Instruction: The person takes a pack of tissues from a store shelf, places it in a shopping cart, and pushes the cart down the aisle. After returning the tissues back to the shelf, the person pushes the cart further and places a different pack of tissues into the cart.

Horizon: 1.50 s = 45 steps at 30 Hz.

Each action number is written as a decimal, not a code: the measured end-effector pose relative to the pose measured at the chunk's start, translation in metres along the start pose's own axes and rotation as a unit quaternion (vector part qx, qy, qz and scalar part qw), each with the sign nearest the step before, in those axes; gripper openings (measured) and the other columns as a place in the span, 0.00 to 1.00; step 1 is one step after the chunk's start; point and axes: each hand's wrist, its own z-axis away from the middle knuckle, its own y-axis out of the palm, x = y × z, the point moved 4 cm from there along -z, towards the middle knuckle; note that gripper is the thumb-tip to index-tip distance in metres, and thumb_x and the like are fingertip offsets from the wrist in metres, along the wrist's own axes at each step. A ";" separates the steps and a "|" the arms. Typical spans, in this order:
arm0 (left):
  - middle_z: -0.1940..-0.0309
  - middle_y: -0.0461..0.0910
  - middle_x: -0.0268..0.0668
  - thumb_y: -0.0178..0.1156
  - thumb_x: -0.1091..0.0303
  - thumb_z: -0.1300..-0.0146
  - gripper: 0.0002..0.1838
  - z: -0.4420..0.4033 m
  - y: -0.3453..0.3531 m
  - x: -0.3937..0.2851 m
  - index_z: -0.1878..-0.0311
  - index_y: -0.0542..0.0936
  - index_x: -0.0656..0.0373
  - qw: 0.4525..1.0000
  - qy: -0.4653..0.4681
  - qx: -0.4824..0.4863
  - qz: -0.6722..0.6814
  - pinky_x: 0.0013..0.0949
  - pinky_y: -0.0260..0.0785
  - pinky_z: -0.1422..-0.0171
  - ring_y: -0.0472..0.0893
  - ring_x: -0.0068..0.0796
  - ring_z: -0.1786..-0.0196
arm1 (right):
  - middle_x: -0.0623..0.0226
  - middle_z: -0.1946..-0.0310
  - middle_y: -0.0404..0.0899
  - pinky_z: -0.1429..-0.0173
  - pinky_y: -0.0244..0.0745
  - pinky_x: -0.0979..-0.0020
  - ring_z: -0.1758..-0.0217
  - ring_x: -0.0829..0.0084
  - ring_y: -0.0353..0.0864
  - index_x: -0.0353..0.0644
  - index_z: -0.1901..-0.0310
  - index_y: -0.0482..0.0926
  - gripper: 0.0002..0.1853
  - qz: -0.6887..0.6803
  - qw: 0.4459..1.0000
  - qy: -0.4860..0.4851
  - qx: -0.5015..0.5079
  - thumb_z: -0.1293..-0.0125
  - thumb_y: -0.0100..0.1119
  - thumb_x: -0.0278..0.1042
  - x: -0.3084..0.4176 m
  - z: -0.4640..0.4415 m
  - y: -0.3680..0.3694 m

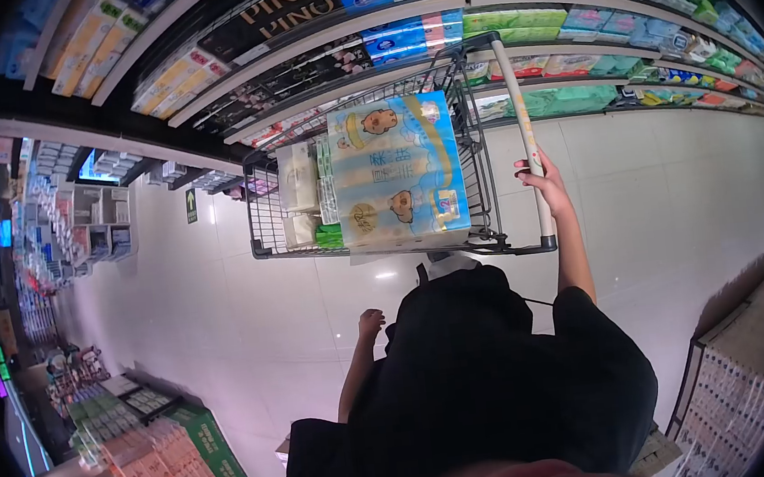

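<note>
My right hand (546, 182) is wrapped around the pale handle (522, 115) of a shopping cart (259, 204). Away from the cart, my left hand (371, 320) hangs beside my body with its fingers curled in and nothing visible in them. A large blue and yellow pack with bear pictures (398, 168) takes up much of the cart basket. Next to it are a white pack (298, 178), a smaller white pack (301, 230) and a green pack (330, 235). The big pack partly covers the cart's floor.
Shelves (316, 33) of boxed and bagged paper goods run along the cart's far side. A stacked display (170, 470) stands at lower left, and stacked cartons (729, 407) at lower right. Pale tiled floor (655, 203) lies between them. More shelves (99, 215) are at far left.
</note>
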 end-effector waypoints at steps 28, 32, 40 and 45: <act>0.55 0.78 0.51 0.57 0.73 0.55 0.29 -0.233 -0.276 -0.219 0.46 0.63 0.63 0.897 0.345 -0.049 -0.272 0.43 0.72 0.51 0.80 0.50 0.58 | 0.54 0.58 0.76 0.51 0.70 0.59 0.55 0.56 0.76 0.41 0.54 0.74 0.18 0.528 0.672 -0.059 -0.516 0.49 0.58 0.31 0.045 0.079 0.082; 0.56 0.77 0.50 0.57 0.79 0.56 0.33 -0.220 -0.259 -0.219 0.43 0.59 0.62 0.899 0.353 0.082 -0.248 0.39 0.72 0.53 0.80 0.46 0.56 | 0.54 0.64 0.77 0.52 0.72 0.65 0.58 0.60 0.78 0.34 0.59 0.75 0.12 0.472 0.709 -0.155 -0.500 0.47 0.56 0.26 0.009 0.129 0.181; 0.57 0.76 0.56 0.62 0.69 0.54 0.44 -0.264 -0.204 -0.201 0.37 0.47 0.59 0.857 0.410 0.219 -0.221 0.46 0.70 0.52 0.78 0.55 0.55 | 0.52 0.56 0.71 0.45 0.67 0.61 0.53 0.53 0.71 0.37 0.56 0.73 0.19 0.437 0.796 -0.050 -0.416 0.52 0.61 0.27 -0.181 0.136 0.369; 0.56 0.76 0.55 0.64 0.65 0.52 0.43 -0.224 -0.149 -0.226 0.38 0.48 0.62 0.830 0.416 0.267 -0.259 0.42 0.69 0.48 0.77 0.51 0.52 | 0.47 0.52 0.69 0.45 0.68 0.59 0.48 0.49 0.69 0.36 0.51 0.71 0.23 0.415 0.796 0.022 -0.440 0.51 0.62 0.33 -0.229 0.140 0.367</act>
